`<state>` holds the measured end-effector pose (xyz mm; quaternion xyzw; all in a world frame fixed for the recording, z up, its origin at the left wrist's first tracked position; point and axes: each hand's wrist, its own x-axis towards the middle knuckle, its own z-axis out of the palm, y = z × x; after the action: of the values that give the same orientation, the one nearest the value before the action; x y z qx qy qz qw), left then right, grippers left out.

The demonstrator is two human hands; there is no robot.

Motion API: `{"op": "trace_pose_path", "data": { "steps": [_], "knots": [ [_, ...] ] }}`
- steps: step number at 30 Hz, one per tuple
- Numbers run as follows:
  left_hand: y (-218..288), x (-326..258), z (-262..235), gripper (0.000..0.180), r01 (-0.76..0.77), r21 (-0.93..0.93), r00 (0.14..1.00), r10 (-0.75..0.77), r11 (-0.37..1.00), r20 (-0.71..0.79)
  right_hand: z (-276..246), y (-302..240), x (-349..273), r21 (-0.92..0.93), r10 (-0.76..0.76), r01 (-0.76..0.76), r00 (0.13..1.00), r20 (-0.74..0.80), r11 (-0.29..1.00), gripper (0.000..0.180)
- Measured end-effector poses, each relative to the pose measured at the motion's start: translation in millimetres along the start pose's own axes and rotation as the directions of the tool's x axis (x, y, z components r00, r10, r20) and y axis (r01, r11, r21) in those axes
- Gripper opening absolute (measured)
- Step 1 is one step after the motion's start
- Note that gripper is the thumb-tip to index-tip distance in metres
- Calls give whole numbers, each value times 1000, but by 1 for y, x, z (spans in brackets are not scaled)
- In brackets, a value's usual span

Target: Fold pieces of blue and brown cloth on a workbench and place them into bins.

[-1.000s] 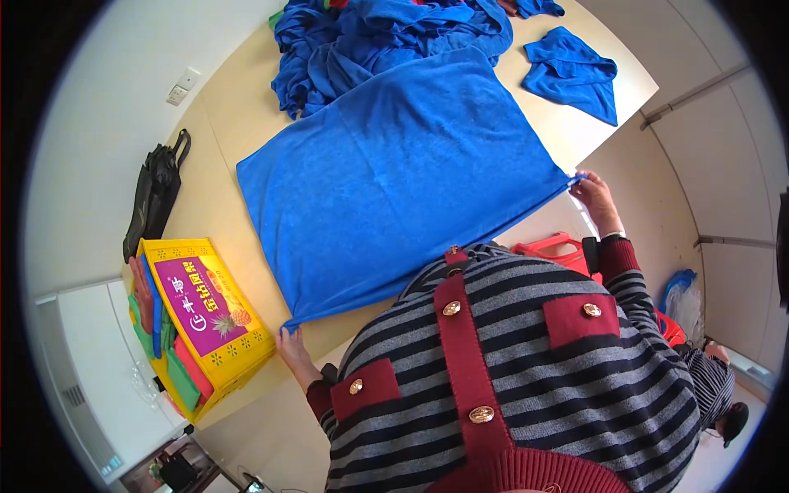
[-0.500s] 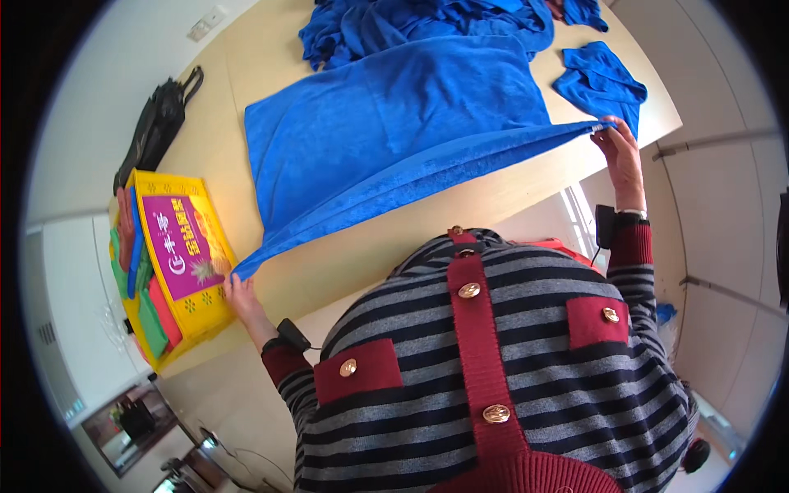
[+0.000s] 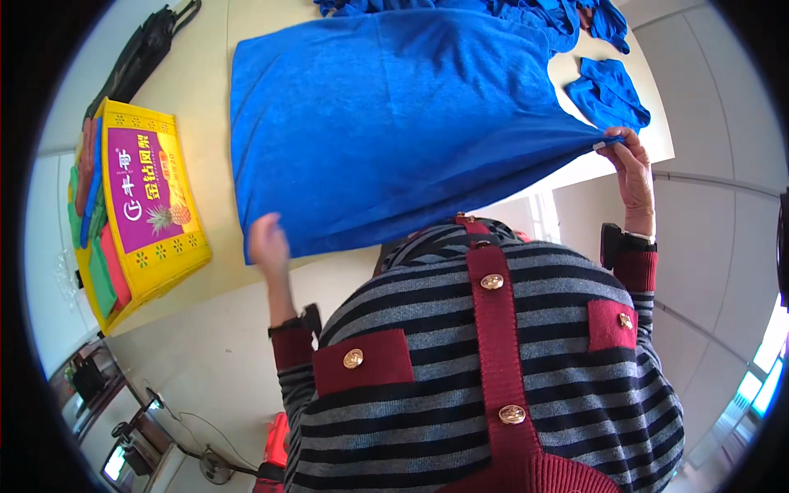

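A large blue towel lies spread over the table, its near edge hanging close to my body. My right hand pinches its near right corner beside a small white tag and holds that corner raised, so folds run from it across the fabric. Over the near left part of the towel is my left hand, smeared by motion. Its fingers do not show clearly, and whether they touch the fabric cannot be made out.
A yellow box with a purple panel stands at the left, filled with coloured cloths. Behind it lies a black bag. A heap of blue cloths sits at the far edge, and a smaller blue cloth lies at the right.
The towel has come nearer and lies flatter on its left side. My left hand has let go of the pulled-out left corner and moved right. My right hand keeps its corner.
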<state>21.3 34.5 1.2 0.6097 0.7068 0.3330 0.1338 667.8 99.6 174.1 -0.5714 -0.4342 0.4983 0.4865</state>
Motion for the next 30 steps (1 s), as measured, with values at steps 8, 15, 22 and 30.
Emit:
{"op": "trace_pose_path", "data": {
  "steps": [8,15,22,30],
  "knots": [
    [144,-12,140,37,-130,-293,732,291,947,616,-5,18,-4,-2,35,-35,999,25,999,19],
    [139,-41,134,36,-420,-332,466,514,845,720,-4,33,-10,-3,64,-64,996,-55,998,18],
    [171,-81,147,35,-502,-3,778,453,865,435,-1,40,-2,8,47,-48,998,36,999,19],
    [159,-117,182,25,-309,149,946,288,939,149,16,21,22,-126,-79,112,967,244,986,18]
  ]
}}
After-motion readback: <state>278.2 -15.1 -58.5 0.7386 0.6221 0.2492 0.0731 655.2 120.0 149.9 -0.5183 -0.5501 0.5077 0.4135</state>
